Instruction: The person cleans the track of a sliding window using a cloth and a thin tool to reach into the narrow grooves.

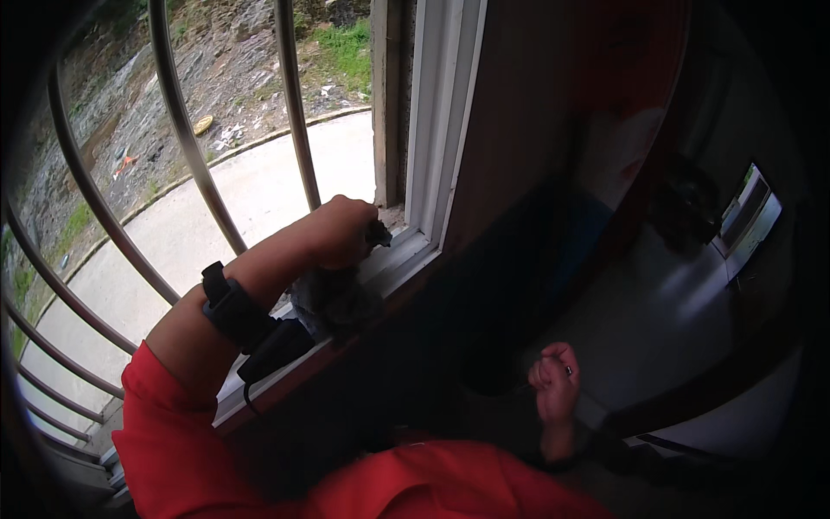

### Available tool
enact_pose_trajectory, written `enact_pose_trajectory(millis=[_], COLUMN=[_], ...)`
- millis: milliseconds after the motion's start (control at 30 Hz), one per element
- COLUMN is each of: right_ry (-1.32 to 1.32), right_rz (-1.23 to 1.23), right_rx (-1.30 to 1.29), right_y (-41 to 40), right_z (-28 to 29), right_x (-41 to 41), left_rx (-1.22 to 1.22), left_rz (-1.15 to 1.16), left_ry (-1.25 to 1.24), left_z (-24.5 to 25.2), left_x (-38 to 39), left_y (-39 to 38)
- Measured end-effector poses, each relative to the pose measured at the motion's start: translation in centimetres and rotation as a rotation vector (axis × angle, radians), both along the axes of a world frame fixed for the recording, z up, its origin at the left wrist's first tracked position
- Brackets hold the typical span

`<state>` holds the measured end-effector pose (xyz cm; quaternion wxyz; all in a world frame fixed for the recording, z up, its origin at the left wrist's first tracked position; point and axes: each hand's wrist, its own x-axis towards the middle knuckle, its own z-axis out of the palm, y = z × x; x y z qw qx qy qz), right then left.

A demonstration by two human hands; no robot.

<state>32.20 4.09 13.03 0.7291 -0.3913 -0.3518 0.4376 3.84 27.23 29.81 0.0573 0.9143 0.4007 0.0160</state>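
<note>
My left hand (343, 227) is closed on a dark, crumpled cloth (378, 235) above the window sill, close to the lower corner of the frame. A greyish cloth-like bundle (331, 298) hangs or lies below the hand; shadow blurs its shape. A black device on a strap (237, 311) is on my left wrist, and a black box-like part (277, 350) with a cord sits beside it. Off to the right, away from the window, my right hand (556, 383) is curled up. A small shiny object, too small to identify, shows at its fingers.
Curved-looking metal bars (188, 136) stand outside the white window frame (444, 117). Beyond them are a concrete strip (259, 175) and a rocky slope (240, 52). The dark interior wall (525, 97) meets the frame. A bright reflective panel (752, 220) is at far right.
</note>
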Motion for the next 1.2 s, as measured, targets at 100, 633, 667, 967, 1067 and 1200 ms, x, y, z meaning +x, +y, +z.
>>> enact_pose_trajectory(millis=[100, 633, 667, 967, 1067, 1200], right_ry=[0.012, -0.060, -0.029, 0.059, 0.100, 0.147], right_rz=[-0.006, 0.206, 0.196, 0.212, 0.226, 0.319], right_rx=[-0.076, 0.034, 0.034, 0.020, -0.009, 0.061], right_y=[0.8, 5.8, 5.7, 7.4, 8.3, 9.0], right_z=[0.8, 2.0, 1.7, 0.5, 0.4, 1.7], right_x=[-0.3, -3.1, -2.8, -2.0, -2.1, -3.0], left_rx=[-0.135, -0.189, -0.196, -0.374, -0.440, -0.229], left_rz=[0.252, -0.206, -0.209, 0.167, 0.342, 0.087], left_ry=[-0.436, -0.421, -0.405, -0.247, -0.251, -0.640], left_z=[4.2, -4.6, -5.1, -1.3, -0.1, -2.2], left_x=[-4.7, 2.3, 2.5, -4.8, -6.4, -3.3], left_y=[-1.7, -1.8, -1.7, -9.4, -10.3, -7.0])
